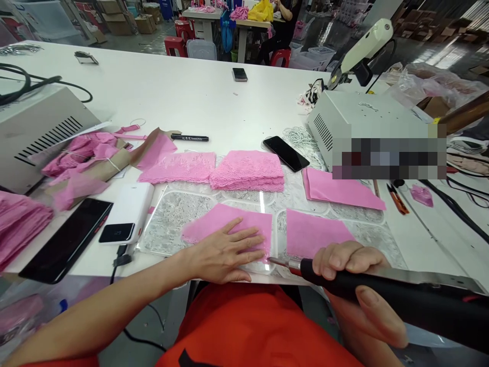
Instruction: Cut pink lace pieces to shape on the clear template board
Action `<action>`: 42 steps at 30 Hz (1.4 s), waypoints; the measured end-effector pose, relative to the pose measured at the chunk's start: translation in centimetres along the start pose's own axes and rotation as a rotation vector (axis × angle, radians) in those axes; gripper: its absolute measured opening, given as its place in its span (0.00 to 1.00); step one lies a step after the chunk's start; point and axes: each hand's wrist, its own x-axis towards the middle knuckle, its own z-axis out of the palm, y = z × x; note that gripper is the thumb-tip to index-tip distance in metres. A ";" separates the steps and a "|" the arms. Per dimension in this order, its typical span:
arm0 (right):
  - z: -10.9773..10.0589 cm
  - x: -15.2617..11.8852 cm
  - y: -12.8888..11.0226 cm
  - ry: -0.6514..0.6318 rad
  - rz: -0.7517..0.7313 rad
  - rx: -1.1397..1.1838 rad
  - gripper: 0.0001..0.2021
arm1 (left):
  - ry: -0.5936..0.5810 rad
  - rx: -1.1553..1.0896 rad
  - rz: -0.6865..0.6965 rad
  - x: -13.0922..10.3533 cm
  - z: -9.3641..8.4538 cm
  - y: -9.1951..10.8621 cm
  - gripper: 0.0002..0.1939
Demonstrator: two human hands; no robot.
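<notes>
Flat on a pink fabric piece [214, 219] rests my left hand [225, 252], its fingers spread. My right hand [355, 275] is wrapped round a black handheld tool with a slim metal tip [328, 278], perhaps an ultrasonic welding gun. The tip touches or nearly touches the fabric's lower right corner, just beside my left fingertips. A second pink fabric piece [313, 232] lies to the right, beyond my right hand. Beneath both is a clear, patterned plastic sheet [164, 219]. Behind them sit a stack of pink lace pieces [248, 171] and another lace piece [183, 165].
Folded pink fabric [340, 188] lies near a grey machine box [340, 114]. Also about are a black phone [286, 153], a marker [190, 137], a white power bank [128, 211], a dark tablet-like device [66, 239] and orange-handled snips [397, 199]. Someone sits at a far table.
</notes>
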 end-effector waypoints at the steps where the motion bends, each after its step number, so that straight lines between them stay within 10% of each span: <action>1: 0.0 0.0 0.0 0.008 0.002 -0.001 0.07 | 0.004 -0.004 -0.012 -0.1 -0.3 0.0 0.25; 9: 1.0 1.5 0.8 0.159 -0.048 0.048 0.11 | 0.169 0.051 -0.354 -6.5 -3.0 -0.9 0.23; 16: 6.1 3.4 2.9 0.086 -0.005 0.151 0.10 | 0.350 -0.011 -0.591 -11.5 -2.5 -1.3 0.28; 25: 12.8 3.8 6.1 -0.147 -0.047 0.163 0.07 | 0.341 0.003 -0.589 -12.5 -0.8 -0.7 0.27; 42: 13.3 3.6 6.5 -0.206 -0.013 0.165 0.08 | 0.372 0.045 -0.517 -12.7 -1.6 0.4 0.20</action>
